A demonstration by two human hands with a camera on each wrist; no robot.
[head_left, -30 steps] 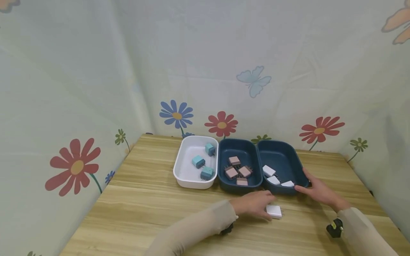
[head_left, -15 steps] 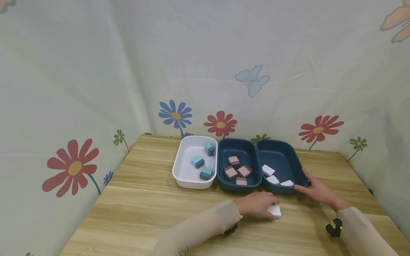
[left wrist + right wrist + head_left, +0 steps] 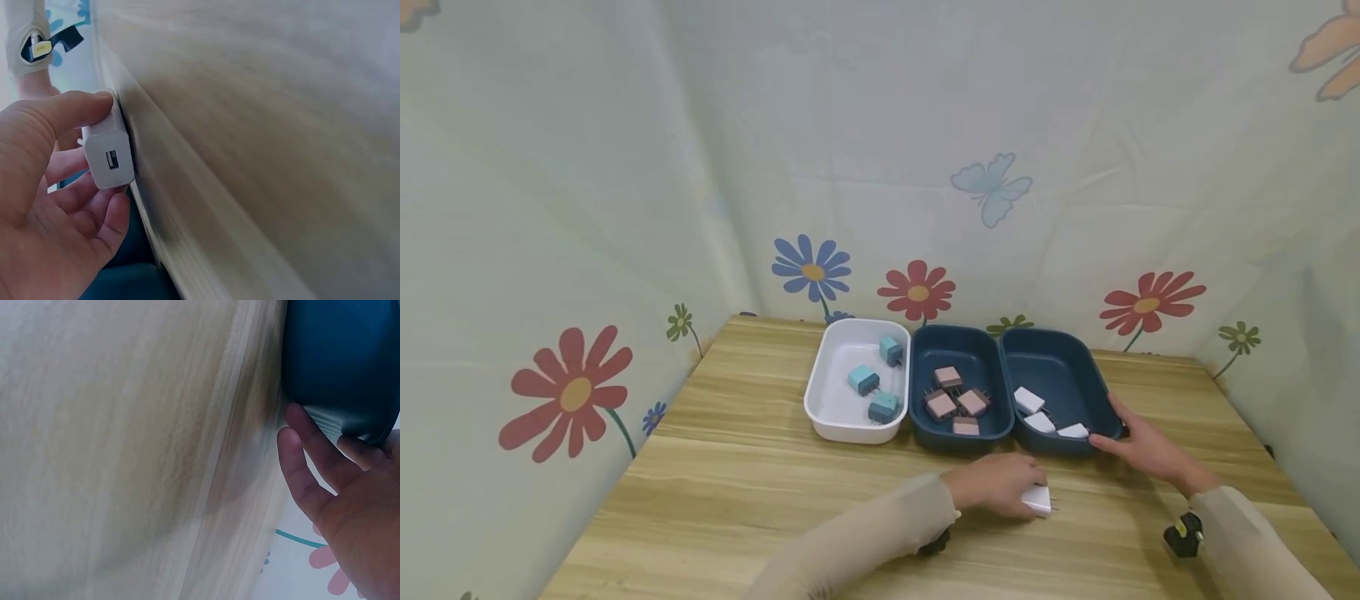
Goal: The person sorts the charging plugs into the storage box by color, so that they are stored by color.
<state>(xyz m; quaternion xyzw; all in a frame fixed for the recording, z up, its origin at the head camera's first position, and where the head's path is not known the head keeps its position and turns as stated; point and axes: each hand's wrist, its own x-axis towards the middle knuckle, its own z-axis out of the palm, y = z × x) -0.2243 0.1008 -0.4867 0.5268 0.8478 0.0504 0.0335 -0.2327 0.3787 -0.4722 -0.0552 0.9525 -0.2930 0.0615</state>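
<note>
My left hand [image 3: 1000, 485] pinches a white USB charger [image 3: 111, 153] at the wooden table, in front of the right-hand tray. In the left wrist view its thumb lies over one side of the charger and curled fingers lie at the other; the USB port faces the camera. The charger's prongs stick out to the right in the head view. My right hand [image 3: 1150, 446] touches the near right corner of the right dark blue tray [image 3: 1052, 350], its fingers loosely extended along the outer wall. Several white chargers [image 3: 1028, 400] lie inside that tray.
A middle dark blue tray [image 3: 951, 340] holds several pink chargers [image 3: 942, 406]. Left of it, a white tray [image 3: 831, 392] holds several teal chargers [image 3: 862, 379]. The trays stand side by side on the wooden table [image 3: 715, 500], before a flowered curtain [image 3: 880, 150].
My left hand first shifts right over the white charger, covering more of it, then moves slightly back left and nearer with the charger. The right hand stays at the tray corner.
</note>
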